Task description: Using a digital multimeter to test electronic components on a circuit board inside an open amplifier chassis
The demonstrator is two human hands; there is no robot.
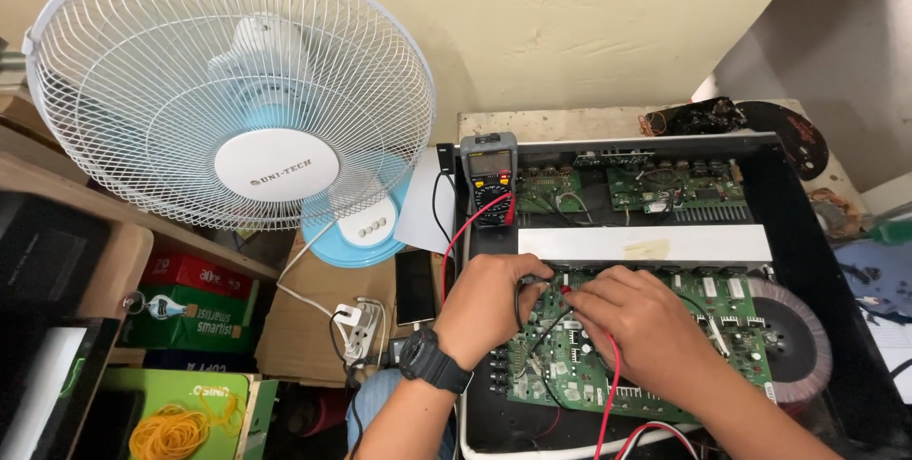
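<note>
We've got both hands down on the green circuit board (608,346) inside the open black amp chassis (807,232), board sitting in the lower half of the case, just below the pale metal bar (646,243) that runs across it. Our left hand (489,303), w/ a black wristwatch (432,362) on the wrist, is curled closed around the black probe lead (532,336), fingertips pinched near the top edge of the board. Our right hand (632,327) is also closed, pinching the red probe (567,290), tip down on the board right beside the left fingers; the two hands are nearly touching. The red lead (608,393) trails back under the right hand toward us, and another stretch of red wire loops up to the multimeter (489,178), which stands propped at the chassis' top-left corner, dial and screen facing us. Screen readout too small to tell. To the right of the board sits a big round toroidal transformer (793,336), and smaller green boards (665,186) line the back of the case. Left of the chassis: a white-and-blue desk fan (228,89), a phone (414,286) lying flat, a white plug adapter (356,327), some colourful boxes (195,303) on a shelf, and a bunch of yellow rubber bands (171,430) bottom left.
</note>
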